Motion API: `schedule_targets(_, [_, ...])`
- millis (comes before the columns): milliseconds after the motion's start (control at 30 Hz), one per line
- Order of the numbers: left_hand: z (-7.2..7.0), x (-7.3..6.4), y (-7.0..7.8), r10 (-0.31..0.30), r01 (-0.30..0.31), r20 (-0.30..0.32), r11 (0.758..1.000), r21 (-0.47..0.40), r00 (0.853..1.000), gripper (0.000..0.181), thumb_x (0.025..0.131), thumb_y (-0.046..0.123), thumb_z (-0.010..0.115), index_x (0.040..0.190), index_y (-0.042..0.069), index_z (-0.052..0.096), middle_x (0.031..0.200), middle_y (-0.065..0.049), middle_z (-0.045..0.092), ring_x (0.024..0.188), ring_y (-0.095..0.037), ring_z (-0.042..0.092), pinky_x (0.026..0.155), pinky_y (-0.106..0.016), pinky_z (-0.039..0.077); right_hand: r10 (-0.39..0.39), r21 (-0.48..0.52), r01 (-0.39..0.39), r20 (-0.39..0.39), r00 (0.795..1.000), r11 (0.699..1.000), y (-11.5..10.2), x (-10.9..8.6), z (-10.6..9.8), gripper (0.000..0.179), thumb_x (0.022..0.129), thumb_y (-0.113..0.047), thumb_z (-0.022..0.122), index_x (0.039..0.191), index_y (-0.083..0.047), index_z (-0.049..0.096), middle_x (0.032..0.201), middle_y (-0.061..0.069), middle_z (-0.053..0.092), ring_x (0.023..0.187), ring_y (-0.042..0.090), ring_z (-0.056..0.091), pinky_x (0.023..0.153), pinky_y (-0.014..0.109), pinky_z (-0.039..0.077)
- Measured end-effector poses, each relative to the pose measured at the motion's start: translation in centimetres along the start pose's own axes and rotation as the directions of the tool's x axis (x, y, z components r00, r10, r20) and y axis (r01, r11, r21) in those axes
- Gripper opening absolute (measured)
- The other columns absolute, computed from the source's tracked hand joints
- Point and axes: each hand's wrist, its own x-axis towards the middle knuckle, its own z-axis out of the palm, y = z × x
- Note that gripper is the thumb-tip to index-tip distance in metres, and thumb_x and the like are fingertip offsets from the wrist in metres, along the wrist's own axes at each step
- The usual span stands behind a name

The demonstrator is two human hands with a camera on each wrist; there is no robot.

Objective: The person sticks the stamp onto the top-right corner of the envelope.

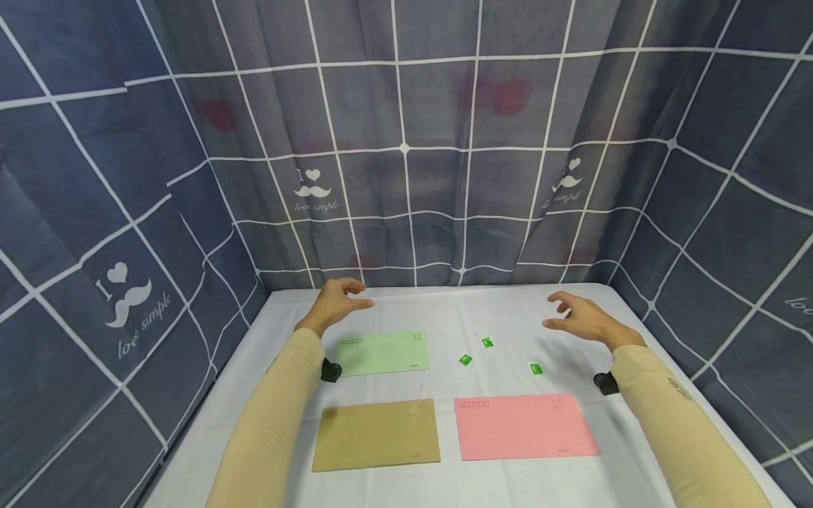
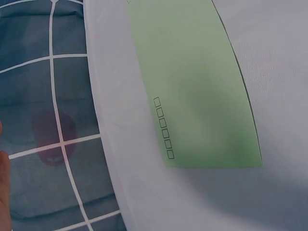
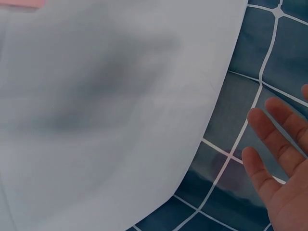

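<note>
My left hand point(image 1: 335, 303) hovers above the far left of the table, fingers loosely bent and holding nothing. Below it lies a green envelope point(image 1: 383, 353), which fills much of the left wrist view. Over the far right side my right hand point(image 1: 581, 317) hangs in the air, fingers relaxed with nothing in them. Three small green stamps lie between the hands: one at the back point(image 1: 487, 342), one to the left point(image 1: 466, 360) and one to the right point(image 1: 536, 368). Closer to me are a tan envelope point(image 1: 376, 436) at left and a pink envelope point(image 1: 524, 427) at right.
A white cloth point(image 1: 444, 487) covers the table. Dark blue curtains point(image 1: 438, 183) with a white grid enclose its back and both sides. Each wrist wears a black camera, seen on the left point(image 1: 331, 370) and right point(image 1: 606, 383).
</note>
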Motion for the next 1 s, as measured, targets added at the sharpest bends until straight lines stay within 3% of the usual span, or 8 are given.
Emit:
schedule_targets(433, [0.53,0.03,-0.05,-0.003,0.004,0.019,1.000,-0.022,1.000,0.050,0.083,0.030,0.083,0.126,0.013,0.066,0.135,-0.011,0.061,0.129,-0.031,0.053,0.107,-0.049,0.046,-0.005,0.003,0.005,-0.006,1.000,1.000,-0.26,-0.03,0.47,0.067,0.089,-0.044,0.073,0.138,-0.003,0.049,0.122,0.031,0.061,0.104,0.041,0.066,0.081,0.052,0.055])
schedule_targets(1000, [1.01,0.06,0.04,0.005,-0.004,0.048,1.000,-0.018,0.999,0.049,0.084,0.027,0.083,0.127,0.013,0.066,0.134,-0.010,0.063,0.129,-0.032,0.053,0.109,-0.050,0.044,0.004,0.032,-0.004,-0.007,1.000,0.999,-0.45,-0.14,0.75,0.066,0.090,-0.042,0.072,0.138,-0.003,0.049,0.124,0.030,0.061,0.109,0.044,0.064,0.084,0.053,0.055])
